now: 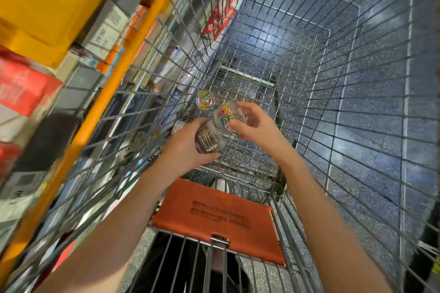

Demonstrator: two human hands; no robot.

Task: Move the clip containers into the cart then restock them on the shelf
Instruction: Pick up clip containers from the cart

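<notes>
Left hand (188, 143) grips clear round plastic container of gold clips (208, 141); right hand (256, 126) pinches clear container of coloured clips (227, 115), both low inside wire cart (333, 93). Third clear container of coloured clips (205, 100) lies on cart floor, just beyond. Risk: smooth tubs slip or knock together (loose pinch), lid pops, clips fall through mesh.

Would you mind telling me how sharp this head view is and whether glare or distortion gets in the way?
Head view: the shelf at left is smeared by motion blur; the hands and clip containers stay readable; pale glare patches the floor behind the cart wires, which bow from wide-angle distortion.
</notes>
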